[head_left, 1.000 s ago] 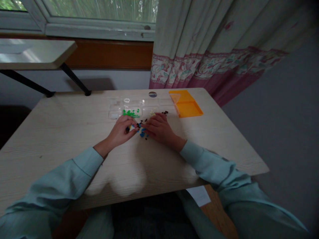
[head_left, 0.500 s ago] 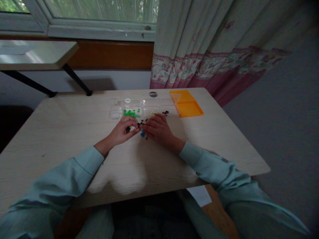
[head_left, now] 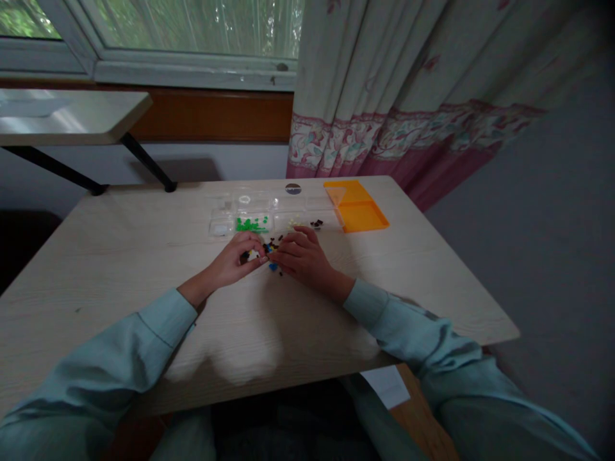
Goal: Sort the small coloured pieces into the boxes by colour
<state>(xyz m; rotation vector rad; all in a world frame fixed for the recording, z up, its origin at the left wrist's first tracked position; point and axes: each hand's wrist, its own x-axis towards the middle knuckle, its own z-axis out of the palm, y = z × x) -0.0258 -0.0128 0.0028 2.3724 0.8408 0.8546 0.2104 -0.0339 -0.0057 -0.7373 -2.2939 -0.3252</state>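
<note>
My left hand [head_left: 237,259] and my right hand [head_left: 305,262] meet fingertip to fingertip over the middle of the table. Both have their fingers pinched together; whatever lies between the tips is too small to make out. Around and beneath the fingers is a scatter of tiny toy-brick-like pieces [head_left: 273,267], blue, black, brown, yellow and white. Just beyond my hands lies a clear plastic compartment box [head_left: 283,203]. One of its compartments holds green pieces [head_left: 250,225]; others hold pale yellow pieces and dark brown pieces [head_left: 316,224].
An orange tray or lid [head_left: 362,216] lies at the box's right end. Behind the box is a small round dark disc [head_left: 293,189]. A raised shelf [head_left: 72,118] on black legs stands at the back left. Curtains [head_left: 346,137] hang behind the table.
The whole view has shifted slightly, so the table sits a little lower in the picture. My hands keep nearly the same pinched pose over the small pieces.
</note>
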